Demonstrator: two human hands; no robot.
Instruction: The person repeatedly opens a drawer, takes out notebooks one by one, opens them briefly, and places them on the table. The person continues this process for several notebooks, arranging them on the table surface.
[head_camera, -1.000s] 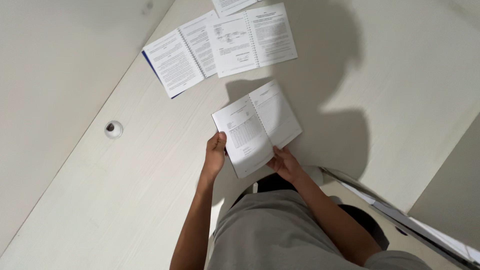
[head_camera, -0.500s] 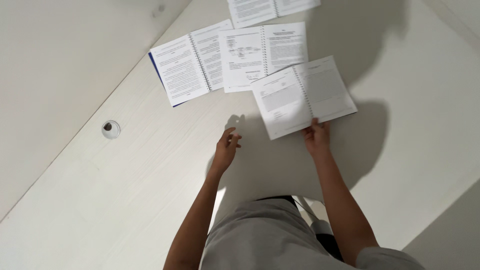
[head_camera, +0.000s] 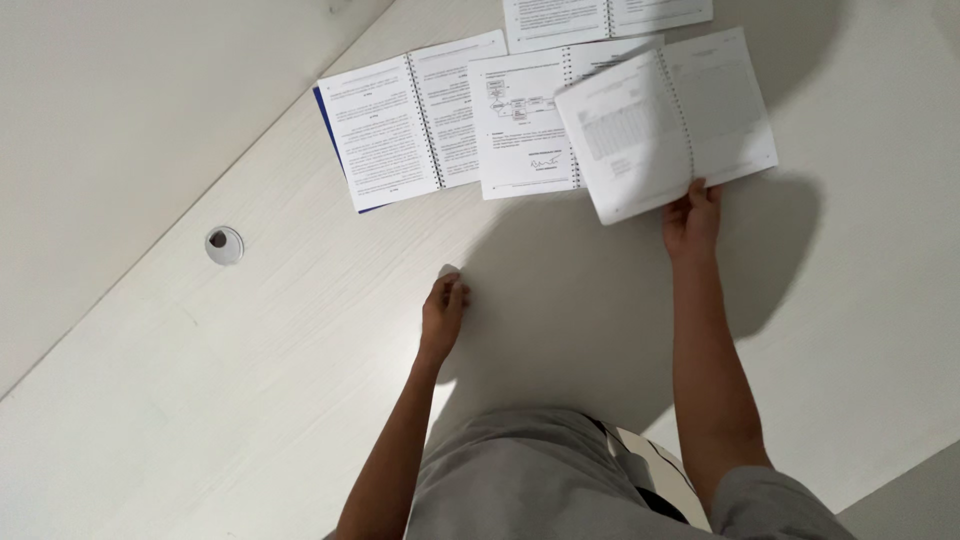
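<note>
My right hand (head_camera: 692, 214) grips the near edge of an open spiral-bound booklet (head_camera: 668, 122) with white printed pages, held over the white table (head_camera: 250, 400) at the upper right. Its left page overlaps a second open booklet (head_camera: 525, 120). Left of that lies a third open booklet (head_camera: 400, 125) with a blue cover edge. My left hand (head_camera: 443, 310) rests on the bare table with fingers loosely together, holding nothing, well below the booklets.
Another open booklet (head_camera: 600, 15) lies at the top edge, partly cut off. A round cable hole (head_camera: 224, 244) sits in the table at the left. The table's far edge runs diagonally along a pale wall (head_camera: 120, 110). A chair part (head_camera: 655, 470) shows near my body.
My left hand let go of the booklet and dropped to the table. My right hand carried the open booklet up and to the right, beside the others.
</note>
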